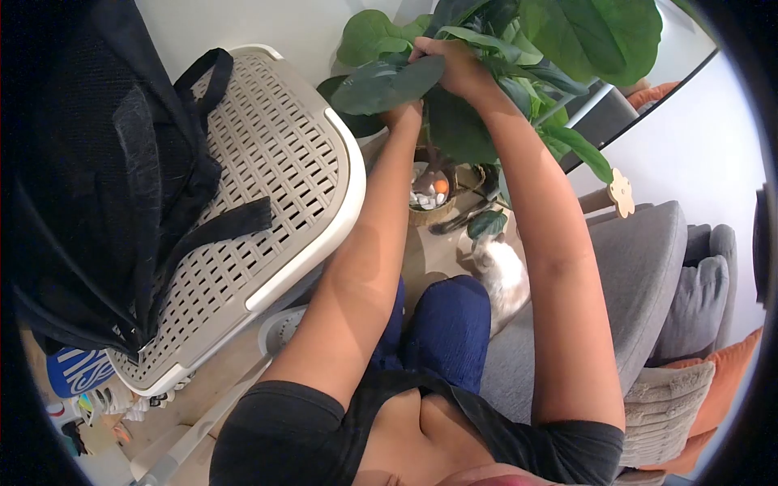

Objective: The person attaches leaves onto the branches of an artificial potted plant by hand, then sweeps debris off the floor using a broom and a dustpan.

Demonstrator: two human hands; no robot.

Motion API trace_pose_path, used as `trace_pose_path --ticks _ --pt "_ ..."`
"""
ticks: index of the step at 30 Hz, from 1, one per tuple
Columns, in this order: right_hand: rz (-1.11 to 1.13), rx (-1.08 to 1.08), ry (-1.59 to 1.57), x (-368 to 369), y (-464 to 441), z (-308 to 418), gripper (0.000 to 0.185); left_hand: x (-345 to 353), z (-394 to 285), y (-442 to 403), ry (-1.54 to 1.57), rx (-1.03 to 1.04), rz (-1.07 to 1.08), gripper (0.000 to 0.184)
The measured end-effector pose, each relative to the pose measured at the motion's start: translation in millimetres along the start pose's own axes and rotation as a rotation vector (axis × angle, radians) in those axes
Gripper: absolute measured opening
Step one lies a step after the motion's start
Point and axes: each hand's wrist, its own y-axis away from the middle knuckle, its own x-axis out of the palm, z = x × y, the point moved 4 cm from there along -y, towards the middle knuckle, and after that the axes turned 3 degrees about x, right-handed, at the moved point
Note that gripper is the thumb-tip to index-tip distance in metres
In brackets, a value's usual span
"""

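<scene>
Both arms reach forward into a large green leafy plant (587, 40) at the top of the head view. My right hand (454, 65) is raised among the leaves with its fingers curled closed; what is between them I cannot make out. My left hand (403, 113) lies lower and to the left, mostly covered by a broad dark leaf (389, 87), so its fingers are hidden. Beneath the hands, a round woven pot (431, 215) on the floor holds white stones and an orange ball (441, 186).
A beige woven hamper (267, 154) with a black bag (97, 162) on it stands at left. A white and tan cat (502, 275) is on the floor beside a grey sofa (632, 275). Cushions (689, 316) and a mirror (648, 97) are at right.
</scene>
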Motion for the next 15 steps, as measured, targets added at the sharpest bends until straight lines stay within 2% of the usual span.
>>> trace_pose_path --ticks 1,3,4,6,10,12,14,15 --pt "-0.039 -0.026 -0.054 -0.9 1.3 -0.6 0.009 -2.8 -0.4 -0.8 0.0 0.0 0.002 0.019" --pt "-0.049 -0.002 -0.021 -2.7 2.8 -4.7 0.009 5.3 11.3 2.0 -0.046 -0.34 0.419 0.029" --pt "-0.056 0.02 0.012 -3.7 3.5 -6.3 0.01 4.7 6.8 2.2 -0.045 -0.339 0.421 0.029" --pt "-0.067 0.043 -0.024 -1.3 5.0 -6.7 0.01 8.5 -0.2 4.5 0.327 -0.402 0.392 0.039" --pt "-0.055 0.111 -0.086 -1.1 6.0 -9.3 0.012 25.3 4.3 3.5 0.181 -0.301 0.431 0.035" --pt "-0.067 0.085 -0.065 -1.1 5.6 -10.6 0.011 37.2 10.6 6.3 -0.079 -0.175 0.534 0.038" --pt "-0.081 0.056 -0.047 -1.1 5.7 -9.7 0.012 20.8 -13.4 0.2 -0.065 -0.194 0.51 0.033" --pt "-0.058 0.13 -0.027 -1.5 6.3 -10.9 0.012 17.9 -16.6 -1.0 -0.05 -0.211 0.482 0.029"
